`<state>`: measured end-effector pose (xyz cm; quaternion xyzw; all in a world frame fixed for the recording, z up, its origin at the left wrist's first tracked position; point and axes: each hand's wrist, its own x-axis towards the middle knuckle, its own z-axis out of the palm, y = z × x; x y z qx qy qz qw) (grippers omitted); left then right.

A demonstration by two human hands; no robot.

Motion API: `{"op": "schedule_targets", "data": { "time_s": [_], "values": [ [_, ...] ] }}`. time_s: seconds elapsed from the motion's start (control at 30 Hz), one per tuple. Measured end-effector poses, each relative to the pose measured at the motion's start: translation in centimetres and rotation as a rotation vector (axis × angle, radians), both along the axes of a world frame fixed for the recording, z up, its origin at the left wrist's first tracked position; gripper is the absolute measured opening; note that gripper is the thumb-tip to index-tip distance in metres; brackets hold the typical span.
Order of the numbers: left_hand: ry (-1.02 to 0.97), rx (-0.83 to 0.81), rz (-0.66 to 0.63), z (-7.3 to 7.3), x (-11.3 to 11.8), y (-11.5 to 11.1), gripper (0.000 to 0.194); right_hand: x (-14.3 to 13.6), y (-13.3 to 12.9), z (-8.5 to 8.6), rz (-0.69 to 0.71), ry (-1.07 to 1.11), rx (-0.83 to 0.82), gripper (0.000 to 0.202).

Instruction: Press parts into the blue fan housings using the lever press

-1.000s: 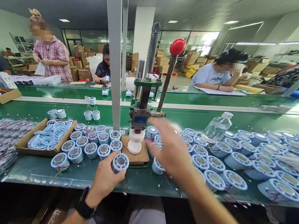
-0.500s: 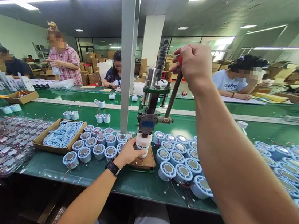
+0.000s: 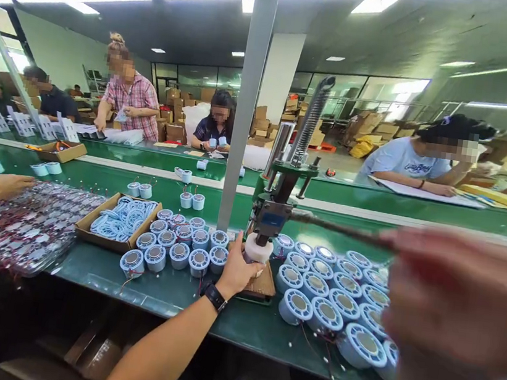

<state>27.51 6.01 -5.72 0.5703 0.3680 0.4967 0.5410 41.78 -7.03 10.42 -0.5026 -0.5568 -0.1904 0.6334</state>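
Observation:
A hand press (image 3: 279, 206) with a green frame and a coil spring stands on the green bench (image 3: 165, 293). My left hand (image 3: 234, 270), with a black watch on the wrist, holds a round blue-and-white part at the white press die (image 3: 257, 250); the part itself is hidden by my fingers. My right hand (image 3: 458, 298), blurred and close to the camera, is wrapped around the knob of the press lever (image 3: 342, 228), which lies pulled down to nearly level. Blue round parts (image 3: 329, 287) with metal centres lie in rows right of the press.
More blue round parts (image 3: 181, 246) sit left of the press beside a cardboard box (image 3: 115, 225) of pale blue rings. A bag of wired pieces (image 3: 19, 224) lies far left, near another person's hand (image 3: 4, 185). A grey post (image 3: 246, 102) rises behind. People work across the bench.
My right hand has pulled the lever down from upright to nearly level. My left hand stays at the die, where it placed the part one second ago. The camera shifted left.

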Motion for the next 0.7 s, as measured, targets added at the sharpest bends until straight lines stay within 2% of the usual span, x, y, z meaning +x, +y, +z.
{"op": "schedule_targets", "data": {
  "time_s": [0.03,0.1,0.13,0.2,0.27,0.3,0.37,0.4,0.47,0.5,0.53,0.6,0.63,0.7],
  "values": [
    [-0.011,-0.003,0.006,0.2,0.2,0.0,0.104,0.8,2.4,3.7,0.002,-0.04,0.065,0.013],
    [-0.023,-0.001,0.014,0.6,0.5,-0.1,0.104,2.0,7.5,10.1,0.006,-0.122,-0.039,0.021],
    [-0.028,0.009,0.018,0.8,0.6,-0.3,0.105,2.4,10.0,12.5,0.018,-0.152,-0.132,0.024],
    [-0.021,0.058,0.038,1.0,0.7,-1.3,0.102,2.9,13.7,15.4,0.033,-0.19,-0.27,0.029],
    [0.051,0.122,0.073,1.0,0.2,-3.3,0.095,3.1,15.1,15.9,0.029,-0.209,-0.285,0.032],
    [0.113,0.147,0.089,0.9,-0.5,-4.5,0.089,2.9,14.9,15.1,0.016,-0.211,-0.244,0.032],
    [0.264,0.165,0.117,0.2,-3.0,-7.4,0.076,2.1,12.7,11.8,-0.014,-0.206,-0.109,0.039],
    [0.334,0.167,0.132,-0.2,-4.9,-8.7,0.069,1.2,11.2,9.2,-0.011,-0.202,-0.04,0.044],
    [0.443,0.17,0.22,-1.4,-9.2,-10.5,0.06,-1.4,8.2,2.7,0.064,-0.215,0.023,0.049],
    [0.494,0.17,0.285,-2.0,-11.5,-10.9,0.057,-3.2,7.1,-0.9,0.145,-0.241,-0.022,0.049],
    [0.54,0.155,0.38,-2.4,-13.6,-10.9,0.055,-5.0,6.4,-4.4,0.254,-0.314,-0.138,0.05],
    [0.618,0.135,0.527,-3.0,-16.8,-10.1,0.055,-8.6,6.4,-10.3,0.343,-0.503,-0.436,0.052],
    [0.647,0.133,0.574,-3.1,-17.7,-9.6,0.056,-10.0,6.9,-12.5,0.36,-0.59,-0.57,0.054],
    [0.687,0.155,0.601,-3.2,-18.3,-8.5,0.058,-11.9,8.5,-15.0,0.358,-0.71,-0.752,0.06]
  ]
}}
